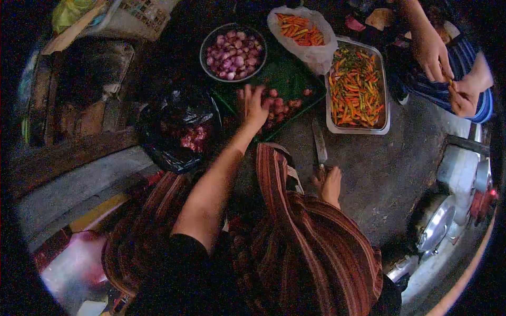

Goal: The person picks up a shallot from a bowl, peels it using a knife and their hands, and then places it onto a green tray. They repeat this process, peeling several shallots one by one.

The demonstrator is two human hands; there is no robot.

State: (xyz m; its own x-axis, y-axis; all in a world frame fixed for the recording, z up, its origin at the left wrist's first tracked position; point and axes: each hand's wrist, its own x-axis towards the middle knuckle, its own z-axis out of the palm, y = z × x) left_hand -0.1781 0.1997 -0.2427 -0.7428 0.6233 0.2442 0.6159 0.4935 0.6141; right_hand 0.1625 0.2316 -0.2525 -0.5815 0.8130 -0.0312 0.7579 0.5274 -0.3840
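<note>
We are stretching our left grip (253, 105) out over the shallots (283, 105), palm down and fingers spread. Fingertips are touching the pile or hanging just above it; we cannot tell which. The shallots are lying loose on a green tray (290, 79), under that grip and just right of it. Beyond the left grip a bowl (202, 52) is holding peeled purple shallots. Left of the left grip and nearer to us a black bag (168, 113) is sitting open, with reddish skins inside.

We are holding a knife (319, 143) in our right grip (329, 185), fingers pressed together on the handle. The blade is pointing away from us toward the tray, low over the floor (390, 174). Beyond the right grip and slightly right, a metal pan (358, 130) is holding chillies (356, 87), red, orange and green. Past the pan a white bag (316, 55) is holding more. Far right of the right grip another person's hands (432, 55) are pinching something small; we cannot tell what. Our striped skirt (316, 237) is lying between the two grips, nearer to us.
</note>
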